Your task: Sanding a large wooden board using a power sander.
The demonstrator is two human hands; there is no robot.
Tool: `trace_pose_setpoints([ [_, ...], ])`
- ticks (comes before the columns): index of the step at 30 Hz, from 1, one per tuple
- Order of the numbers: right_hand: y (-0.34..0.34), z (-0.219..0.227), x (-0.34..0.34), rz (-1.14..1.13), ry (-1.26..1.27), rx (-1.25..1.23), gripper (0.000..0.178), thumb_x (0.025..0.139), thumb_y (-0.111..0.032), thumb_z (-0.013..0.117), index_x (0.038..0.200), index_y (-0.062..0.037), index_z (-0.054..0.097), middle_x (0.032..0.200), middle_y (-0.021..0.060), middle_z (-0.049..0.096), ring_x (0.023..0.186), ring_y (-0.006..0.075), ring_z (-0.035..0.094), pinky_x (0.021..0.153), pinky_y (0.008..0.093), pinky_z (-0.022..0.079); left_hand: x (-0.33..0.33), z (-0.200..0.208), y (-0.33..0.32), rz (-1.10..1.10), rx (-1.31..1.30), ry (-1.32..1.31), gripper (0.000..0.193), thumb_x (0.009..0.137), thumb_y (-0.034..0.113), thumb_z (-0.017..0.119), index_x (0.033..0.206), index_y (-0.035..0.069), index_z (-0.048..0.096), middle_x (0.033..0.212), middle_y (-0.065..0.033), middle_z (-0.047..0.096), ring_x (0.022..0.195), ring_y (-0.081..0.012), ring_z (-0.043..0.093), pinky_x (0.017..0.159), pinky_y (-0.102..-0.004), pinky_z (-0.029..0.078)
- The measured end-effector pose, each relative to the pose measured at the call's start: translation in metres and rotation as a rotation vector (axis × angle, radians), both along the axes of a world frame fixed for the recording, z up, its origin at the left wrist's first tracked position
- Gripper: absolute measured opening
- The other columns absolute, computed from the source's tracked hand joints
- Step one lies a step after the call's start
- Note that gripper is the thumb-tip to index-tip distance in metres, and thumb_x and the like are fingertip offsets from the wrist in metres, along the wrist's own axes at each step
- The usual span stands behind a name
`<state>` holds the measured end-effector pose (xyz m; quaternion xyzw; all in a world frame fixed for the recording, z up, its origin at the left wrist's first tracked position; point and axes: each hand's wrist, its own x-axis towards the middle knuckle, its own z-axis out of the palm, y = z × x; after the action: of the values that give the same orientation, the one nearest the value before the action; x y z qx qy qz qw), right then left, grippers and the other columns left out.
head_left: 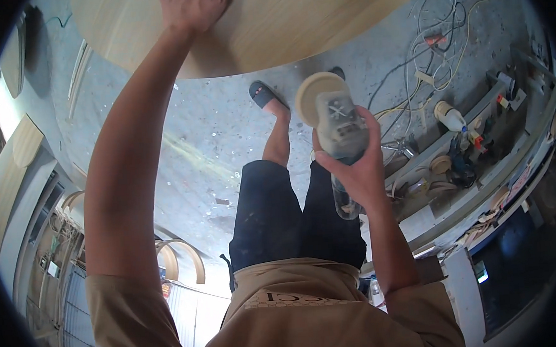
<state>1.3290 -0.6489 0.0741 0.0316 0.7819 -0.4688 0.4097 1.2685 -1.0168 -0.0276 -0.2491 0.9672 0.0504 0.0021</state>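
From my remote seat, the relation I watch is between the sander (343, 129) and the curved edge of the wood-grain tabletop (294, 26). The sander is in the right hand (362, 173), to the right of the body and over the floor (219, 151), with the tabletop ahead of it and to its left. Its long axis runs roughly fore and aft, with the round tan pad (311, 98) at the far end, tilted, and the tail toward the wearer's legs. In this view the pad stops just short of the tabletop's edge (the fisheye hides the true height, so I can't tell the real gap).

The right hand is clamped around the sander's body, thumb on the near left side. The left hand (195, 5) rests on the tabletop, palm down and fingers spread, fingertips cut off by the frame; it grips nothing I can see. The hands are well apart, the right being the nearer to the wearer.

I count one sander, one pad on it, one tabletop, two hands and two slippers (261, 95), one mostly hidden behind the pad. Off right, there's one bottle (449, 117); the cables (439, 55) are too tangled to count.
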Motion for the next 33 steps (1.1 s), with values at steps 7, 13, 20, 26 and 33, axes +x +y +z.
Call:
trace_pose_setpoints([
  [7,-0.054,-0.018,0.009,0.265,0.276,0.055,0.096,0.073,-0.031,0.094,0.151,-0.0172,0.040,0.133,0.0224,0.067,0.117,0.0482,0.066,0.101,0.0536,0.054,0.002,0.007,0.000,0.004,0.026,0.012,0.069,0.102,0.061,0.050,0.161,0.026,0.043,0.168,-0.0285,0.030,0.157,-0.0483,0.024,0.126,-0.0652,0.014],
  [13,-0.066,-0.020,0.002,0.370,0.326,0.082,0.097,0.075,-0.031,0.093,0.153,-0.0179,0.037,0.136,0.0204,0.066,0.118,0.0469,0.067,0.097,0.0504,0.056,0.005,0.010,0.002,0.009,0.029,0.014,0.068,0.103,0.059,0.051,0.161,0.025,0.043,0.168,-0.0285,0.031,0.158,-0.0468,0.023,0.128,-0.0629,0.013],
  [20,-0.040,-0.024,-0.018,0.241,0.309,0.091,0.098,0.073,-0.025,0.095,0.154,-0.0145,0.040,0.135,0.0215,0.066,0.123,0.0387,0.068,0.101,0.0449,0.055,0.009,0.006,-0.001,0.007,0.014,0.009,0.068,0.103,0.058,0.051,0.161,0.024,0.044,0.168,-0.0281,0.031,0.158,-0.0463,0.023,0.127,-0.0628,0.013],
  [26,-0.002,-0.033,-0.064,-0.004,0.308,-0.025,0.091,0.077,-0.018,0.093,0.151,-0.0063,0.042,0.133,0.0192,0.066,0.117,0.0256,0.068,0.101,0.0388,0.055,0.007,0.004,0.000,0.007,0.008,0.031,0.067,0.103,0.058,0.052,0.161,0.024,0.044,0.167,-0.0281,0.032,0.158,-0.0464,0.023,0.127,-0.0628,0.013],
  [33,-0.007,-0.028,-0.063,-0.042,0.268,-0.031,0.091,0.080,-0.008,0.090,0.155,-0.0050,0.038,0.138,0.0134,0.060,0.122,0.0202,0.062,0.106,0.0358,0.051,0.005,0.003,0.001,0.013,0.007,0.009,0.067,0.103,0.057,0.052,0.160,0.023,0.045,0.167,-0.0279,0.032,0.157,-0.0468,0.023,0.127,-0.0632,0.013],
])
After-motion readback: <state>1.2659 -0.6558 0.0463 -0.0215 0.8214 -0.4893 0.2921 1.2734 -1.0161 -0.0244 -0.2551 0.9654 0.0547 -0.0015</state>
